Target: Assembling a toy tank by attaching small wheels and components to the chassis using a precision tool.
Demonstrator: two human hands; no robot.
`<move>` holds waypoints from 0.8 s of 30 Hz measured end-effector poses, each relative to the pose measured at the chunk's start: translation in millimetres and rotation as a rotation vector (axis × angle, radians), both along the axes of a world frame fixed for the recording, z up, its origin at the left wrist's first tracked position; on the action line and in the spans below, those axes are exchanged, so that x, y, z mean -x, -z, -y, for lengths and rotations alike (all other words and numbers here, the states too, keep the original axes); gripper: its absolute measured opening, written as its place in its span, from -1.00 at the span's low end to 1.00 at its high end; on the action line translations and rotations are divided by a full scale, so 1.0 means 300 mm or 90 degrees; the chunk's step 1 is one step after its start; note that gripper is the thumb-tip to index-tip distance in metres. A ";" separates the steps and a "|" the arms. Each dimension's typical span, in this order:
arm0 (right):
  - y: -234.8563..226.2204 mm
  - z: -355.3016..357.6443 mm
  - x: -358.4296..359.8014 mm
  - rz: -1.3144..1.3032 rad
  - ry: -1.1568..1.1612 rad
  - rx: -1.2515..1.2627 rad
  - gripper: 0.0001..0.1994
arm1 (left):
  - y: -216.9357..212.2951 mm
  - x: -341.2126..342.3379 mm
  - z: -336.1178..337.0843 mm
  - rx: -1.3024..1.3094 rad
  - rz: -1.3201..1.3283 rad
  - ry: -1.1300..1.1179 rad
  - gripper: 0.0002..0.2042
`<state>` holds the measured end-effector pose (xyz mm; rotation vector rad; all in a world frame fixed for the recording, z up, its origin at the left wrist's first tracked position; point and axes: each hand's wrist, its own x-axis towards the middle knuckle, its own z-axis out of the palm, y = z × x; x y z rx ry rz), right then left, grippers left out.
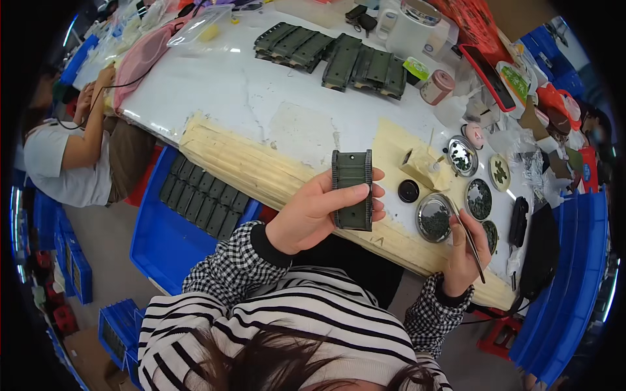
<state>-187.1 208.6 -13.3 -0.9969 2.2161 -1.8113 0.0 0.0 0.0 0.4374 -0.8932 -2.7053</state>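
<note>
A dark green rectangular plastic part (352, 171) with ridged black sides stands upright in my left hand (306, 212), thumb across its front and fingers behind. At the right, my right hand (464, 254) grips metal tweezers (471, 246). Their tips are over a round metal dish (427, 207) of small dark green pieces; whether they pinch a piece is too small to tell. Beside it stand another dish of green bits (478, 199), a silver dish (462, 156) and a pale dish (499, 173) with larger green pieces. A small black round cap (409, 191) lies left of the tweezers.
Rows of similar green parts (365, 65) lie at the table's far side. More fill a blue bin (156, 251) below left. A yellow foam block (427, 168), pink jar (437, 87), red-edged phone (488, 78) and white mug (411, 29) are on the right. Another person (72, 153) sits at left.
</note>
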 end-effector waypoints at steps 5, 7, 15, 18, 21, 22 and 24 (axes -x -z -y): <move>0.002 0.016 0.005 -0.052 -0.023 -0.028 -0.78 | -0.014 0.038 0.009 0.030 0.019 0.017 -0.58; -0.003 -0.012 0.033 -0.042 -0.013 -0.046 -0.83 | 0.002 0.060 -0.002 0.022 0.035 -0.002 -0.56; 0.003 0.020 0.047 -0.116 0.015 -0.102 -0.87 | -0.002 0.053 -0.011 0.107 0.090 -0.054 -0.44; -0.001 0.043 0.048 -0.147 0.021 -0.125 -0.87 | -0.012 0.045 -0.016 0.133 0.096 -0.079 -0.41; 0.008 0.046 0.056 -0.162 0.022 -0.137 -0.86 | -0.025 0.042 -0.015 0.169 0.089 -0.099 -0.39; 0.009 0.047 0.055 -0.169 0.021 -0.145 -0.86 | -0.024 0.042 -0.014 0.180 0.081 -0.102 -0.38; 0.005 0.049 0.054 -0.184 0.019 -0.161 -0.86 | -0.028 0.044 -0.016 0.194 0.064 -0.105 -0.42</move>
